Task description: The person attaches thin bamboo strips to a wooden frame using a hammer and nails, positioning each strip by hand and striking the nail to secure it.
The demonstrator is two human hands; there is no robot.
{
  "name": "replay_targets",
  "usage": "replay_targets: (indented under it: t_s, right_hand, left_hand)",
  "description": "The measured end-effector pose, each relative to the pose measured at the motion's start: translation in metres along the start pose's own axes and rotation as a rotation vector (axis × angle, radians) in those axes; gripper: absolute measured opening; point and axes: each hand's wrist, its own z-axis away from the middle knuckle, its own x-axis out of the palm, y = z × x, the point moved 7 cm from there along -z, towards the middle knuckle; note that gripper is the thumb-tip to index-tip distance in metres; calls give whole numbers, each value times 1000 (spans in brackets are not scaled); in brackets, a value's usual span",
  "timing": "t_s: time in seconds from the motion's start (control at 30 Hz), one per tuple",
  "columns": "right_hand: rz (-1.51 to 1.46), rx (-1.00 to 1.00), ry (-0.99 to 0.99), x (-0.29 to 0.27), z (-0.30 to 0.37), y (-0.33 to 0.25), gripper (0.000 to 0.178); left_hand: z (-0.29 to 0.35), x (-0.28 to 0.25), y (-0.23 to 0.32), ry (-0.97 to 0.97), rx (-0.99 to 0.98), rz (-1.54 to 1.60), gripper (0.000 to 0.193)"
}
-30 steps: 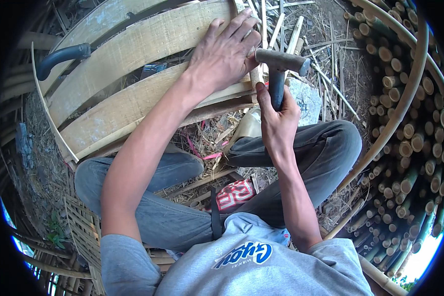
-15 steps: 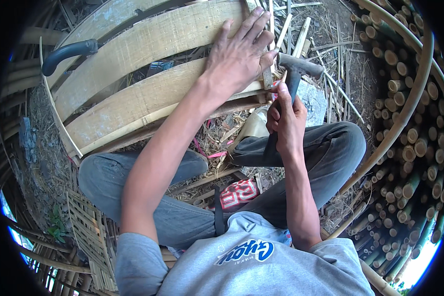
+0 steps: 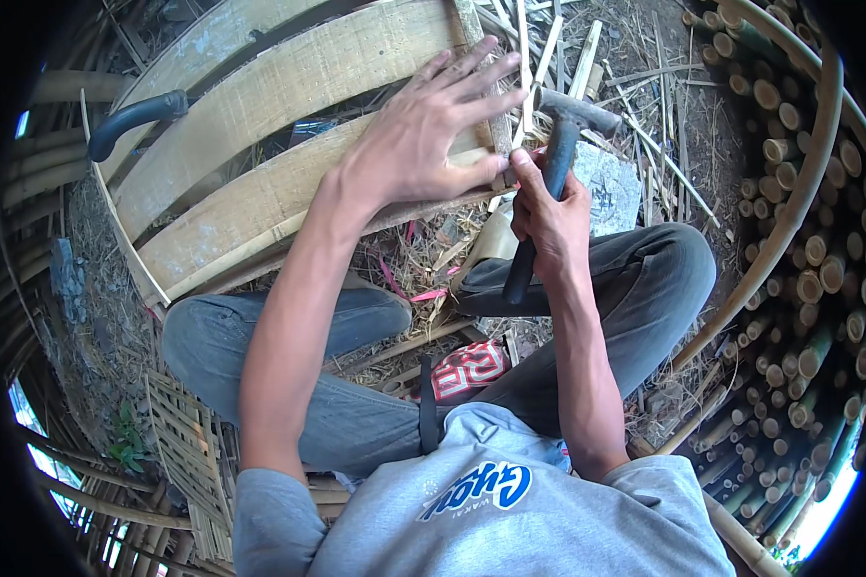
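One hammer [image 3: 560,159] is clenched in the right hand [image 3: 556,221] here, head up near the frame's corner, butt poking out past the wrist. Thumb and index finger are right at that corner too; can't tell from where I'm standing if they're pinching something small. The left hand [image 3: 409,135] is loose, nothing gripped, fingers fanned over the slats [image 3: 337,67] and end bar [image 3: 499,133], a bit blurry, so no idea how firmly it's touching.

Compared with half a second ago, the left fingers have spread wider and the thumb has dropped from beside the hammer head to near the right thumb. A second ago the hammer stood upright in a fist; now its handle slants toward the lap.

Next ring out: grey block [image 3: 611,192] by the hammer, black bent handle [image 3: 140,117] at the slats' far left end, pink strips [image 3: 433,294] on the ground. As for containers, a red-and-white pack [image 3: 470,370] sits between the legs, contents hidden from me. Loads of cut bamboo [image 3: 808,308] is stacked off to the right, ends facing us, with a curved pole [image 3: 792,219] running across in front. Woven panel [image 3: 188,447] lower left.
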Motion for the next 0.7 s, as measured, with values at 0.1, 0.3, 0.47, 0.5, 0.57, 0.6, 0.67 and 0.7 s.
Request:
replay_targets:
  t_s: [0.1, 0.3, 0.47, 0.5, 0.57, 0.6, 0.67, 0.7]
  right_hand:
    - [-2, 11, -18, 5, 3, -2, 30]
    - [80, -39, 21, -1, -3, -1, 30]
    - [214, -112, 51, -1, -1, -10, 33]
    - [243, -104, 56, -1, -1, -8, 34]
    - [284, -99, 63, -3, 4, -10, 35]
    - [233, -94, 81, -6, 9, -14, 36]
    - [163, -137, 60, -8, 25, -23, 32]
    - [234, -194, 31, -13, 35, -30, 31]
  left_hand:
    - [4, -1, 5, -91, 32, -74, 67]
    - [6, 3, 12, -36, 22, -119, 62]
    - [10, 4, 11, -29, 4, -92, 58]
    - [11, 4, 11, -24, 11, -113, 59]
    - [11, 5, 11, -10, 16, -126, 59]
    - [11, 6, 11, -1, 13, -108, 60]
    - [11, 5, 9, 16, 2, -91, 60]
    - [12, 5, 8, 18, -5, -86, 60]
